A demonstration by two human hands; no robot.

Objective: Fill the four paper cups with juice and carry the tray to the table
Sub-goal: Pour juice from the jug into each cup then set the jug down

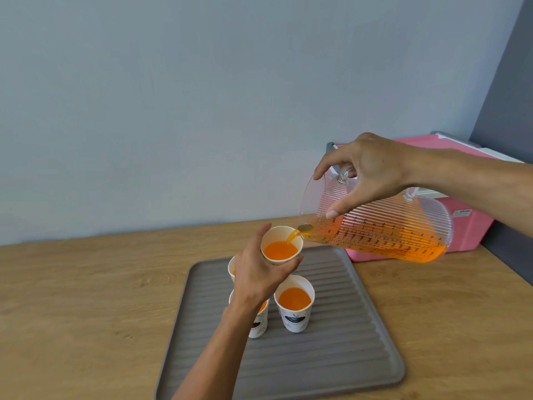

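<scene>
My left hand grips a white paper cup and holds it raised above the far part of the grey ridged tray. My right hand holds a clear ribbed measuring jug by its handle, tilted left, and orange juice runs from its spout into that cup, which is partly full. A second cup with juice stands on the tray. Two more cups, one under my left wrist and one behind my hand, are partly hidden.
The tray lies on a wooden counter against a pale blue wall. A pink cooler box stands at the back right behind the jug, beside a dark grey wall section.
</scene>
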